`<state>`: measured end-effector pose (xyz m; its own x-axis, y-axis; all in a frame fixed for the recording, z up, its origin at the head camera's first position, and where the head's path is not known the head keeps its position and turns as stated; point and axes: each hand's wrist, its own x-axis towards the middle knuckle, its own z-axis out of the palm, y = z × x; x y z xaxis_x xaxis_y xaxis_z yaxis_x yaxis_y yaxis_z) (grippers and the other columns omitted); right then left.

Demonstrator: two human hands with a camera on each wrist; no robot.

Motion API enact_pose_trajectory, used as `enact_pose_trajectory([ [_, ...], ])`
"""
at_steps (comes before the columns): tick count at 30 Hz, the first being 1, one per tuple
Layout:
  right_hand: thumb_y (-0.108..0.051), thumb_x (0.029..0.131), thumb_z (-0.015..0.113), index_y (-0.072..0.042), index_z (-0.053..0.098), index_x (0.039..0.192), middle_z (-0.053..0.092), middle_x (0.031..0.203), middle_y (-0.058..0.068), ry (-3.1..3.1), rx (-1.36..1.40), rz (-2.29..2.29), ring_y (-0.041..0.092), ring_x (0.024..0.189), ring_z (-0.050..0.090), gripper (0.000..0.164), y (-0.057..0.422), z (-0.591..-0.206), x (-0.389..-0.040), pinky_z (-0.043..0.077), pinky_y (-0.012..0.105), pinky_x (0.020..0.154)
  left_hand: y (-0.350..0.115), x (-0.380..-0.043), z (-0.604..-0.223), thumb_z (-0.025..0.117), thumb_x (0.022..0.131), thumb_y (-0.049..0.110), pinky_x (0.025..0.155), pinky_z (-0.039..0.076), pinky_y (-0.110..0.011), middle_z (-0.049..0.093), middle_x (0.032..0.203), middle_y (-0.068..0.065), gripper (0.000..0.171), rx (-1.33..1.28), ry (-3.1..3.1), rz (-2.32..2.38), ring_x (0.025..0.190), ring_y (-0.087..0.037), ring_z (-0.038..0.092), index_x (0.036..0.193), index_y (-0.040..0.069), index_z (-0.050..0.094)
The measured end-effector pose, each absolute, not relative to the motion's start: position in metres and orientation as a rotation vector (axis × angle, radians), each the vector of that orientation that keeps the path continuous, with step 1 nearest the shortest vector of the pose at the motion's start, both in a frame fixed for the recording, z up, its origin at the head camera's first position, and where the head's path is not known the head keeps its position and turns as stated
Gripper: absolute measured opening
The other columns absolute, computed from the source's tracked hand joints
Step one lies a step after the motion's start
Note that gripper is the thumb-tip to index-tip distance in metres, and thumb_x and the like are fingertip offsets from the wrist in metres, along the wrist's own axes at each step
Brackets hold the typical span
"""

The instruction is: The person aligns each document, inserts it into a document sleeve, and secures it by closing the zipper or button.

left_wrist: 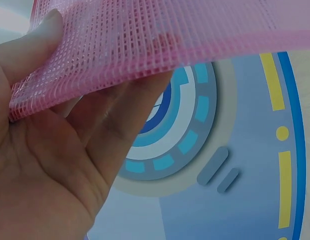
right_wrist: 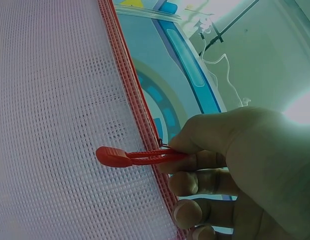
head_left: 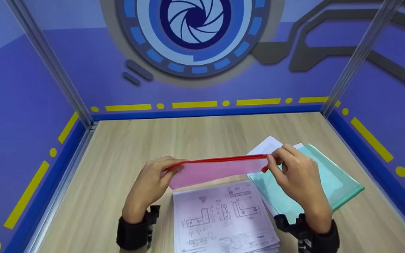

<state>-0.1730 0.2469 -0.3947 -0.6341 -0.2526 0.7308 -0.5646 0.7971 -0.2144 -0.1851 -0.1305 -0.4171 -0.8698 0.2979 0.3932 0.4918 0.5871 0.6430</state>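
- You work inside a booth with purple walls [head_left: 19, 105], yellow dashes, a round blue-and-white emblem [head_left: 193, 33] on the back panel, and two metal corner posts; the counter [head_left: 135, 140] is pale wood-grain laminate.
- Count what you have: one pink mesh pouch [head_left: 216, 170], one green pouch [head_left: 332, 181], one stack of printed drawings [head_left: 223, 218], and a few white sheets [head_left: 267, 144] poking out behind the green pouch.
- You hold the pink mesh pouch in the air above the counter, between your two hands, its red zipper edge [head_left: 223, 160] on top and running nearly level.
- Your left hand [head_left: 153, 182] grips the pouch's left end, thumb on one face and fingers curled behind the other.
- Your right hand [head_left: 297, 174] pinches the red zipper pull [right_wrist: 127, 157] at the pouch's right end; the right wrist view shows thumb and forefinger closed on the pull's strap, the other fingers curled below.
- The pouch is a soft, translucent, grid-woven plastic that bends where your left hand holds it.
- The green pouch is smooth, translucent and rectangular, lying flat to your right and overlapping the drawings' corner.
- The left and far parts of the counter lie bare; the papers sit close to the near edge, directly under the pouch.
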Motion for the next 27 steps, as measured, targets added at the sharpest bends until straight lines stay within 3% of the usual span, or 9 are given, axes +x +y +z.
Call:
enact_pose_trajectory([
  [16,-0.001,0.089,0.081,-0.008,0.071,0.083,0.059,0.076,0.001,-2.251,0.552,0.564,0.006,0.063,0.045,0.013,0.257,-0.395,-0.174,0.038,0.020,0.056,-0.138,-0.188,-0.418,0.072,0.102,0.019,0.089,0.056,-0.037,0.072,0.104,0.022,0.020,-0.603,-2.576,-1.169,0.096,-0.002,0.066,0.119,0.024,0.082],
  [27,-0.001,0.090,0.080,-0.007,0.071,0.085,0.060,0.079,0.002,-2.239,0.532,0.576,0.011,0.064,0.049,0.012,0.260,-0.395,-0.175,0.037,0.017,0.060,-0.141,-0.186,-0.419,0.075,0.100,0.014,0.086,0.058,-0.036,0.076,0.104,0.010,0.020,-0.484,-2.554,-1.124,0.091,-0.007,0.067,0.119,0.016,0.082],
])
